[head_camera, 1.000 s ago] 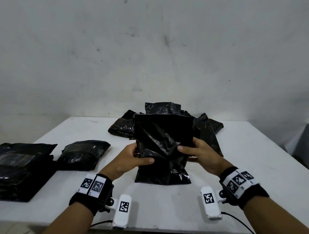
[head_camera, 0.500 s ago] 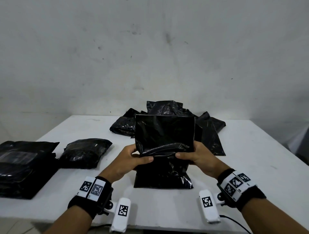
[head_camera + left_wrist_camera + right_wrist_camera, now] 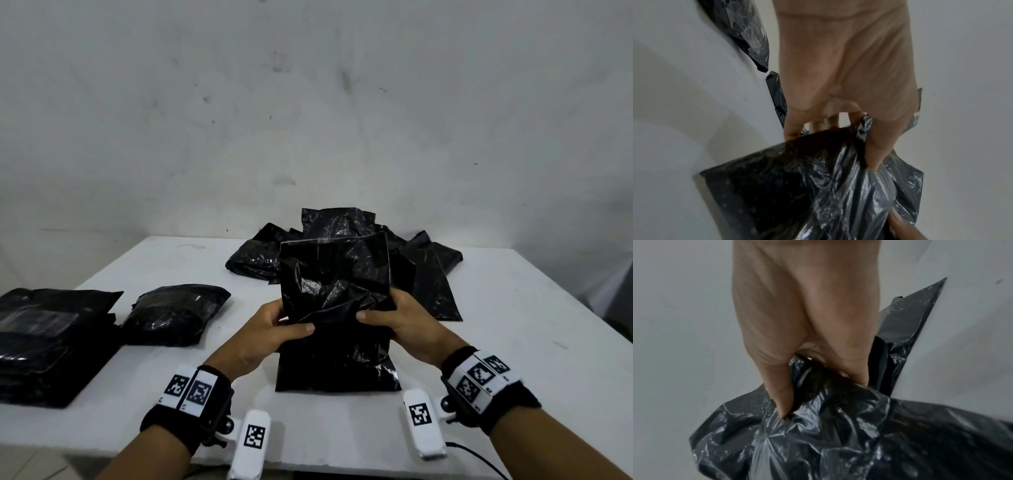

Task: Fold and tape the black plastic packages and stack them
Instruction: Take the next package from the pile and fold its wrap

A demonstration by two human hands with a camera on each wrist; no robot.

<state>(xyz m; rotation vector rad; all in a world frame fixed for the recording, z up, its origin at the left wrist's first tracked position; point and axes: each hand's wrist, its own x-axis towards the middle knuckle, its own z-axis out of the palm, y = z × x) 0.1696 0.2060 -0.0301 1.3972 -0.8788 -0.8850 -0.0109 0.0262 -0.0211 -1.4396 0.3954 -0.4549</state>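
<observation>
Holding a black package [image 3: 334, 308] up on its end, both hands squeeze it at the middle. The package stands on the white table [image 3: 513, 359], close to the near edge, with its bottom edge resting on the table top. Its top part is crinkled and leans a little toward the person.

The left hand [image 3: 270, 329] has the package by its left side. Its thumb lies across the front and the other fingers go round the back, so its grip is closed on the plastic. In the left wrist view the left hand [image 3: 846, 78] pinches a bunch of shiny black plastic [image 3: 818, 186] between thumb and fingers.

The right hand [image 3: 407, 325] has the package by its right side in the same way, thumb in front and fingers behind. Its grip is closed on the plastic too. In the right wrist view the right hand [image 3: 803, 313] digs its thumb and fingers into the wrinkled bag [image 3: 838, 434].

Behind the held package, a loose pile of black bags [image 3: 421, 274] lies at the far side of the table. To the left, one folded package [image 3: 174, 313] lies flat by itself. Just beside it, at the left edge, sits a stack of flat black packages [image 3: 48, 342].

Each wrist wears a black band with black-and-white square marks [image 3: 190, 390].
</observation>
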